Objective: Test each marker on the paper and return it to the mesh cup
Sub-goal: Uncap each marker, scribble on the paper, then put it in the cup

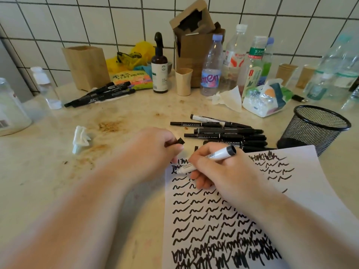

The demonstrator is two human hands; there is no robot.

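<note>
Currently mid-test: right hand (219, 175) has its fingers wrapped on a white-barrelled marker (207, 159), tip down on the paper (291, 191) near its top-left corner, among the older squiggles. Long axis runs lower-left to upper-right, nib toward lower-left, black tail end up and right, tilted. Left hand (153, 150) pinches the cap (180, 141) just beside the sheet's edge. Next, I'd judge: recap, then reach right to the mesh cup (318, 127), which stands upright and looks empty. Remaining marker pile (229, 133) lies between hands and cup.
</note>
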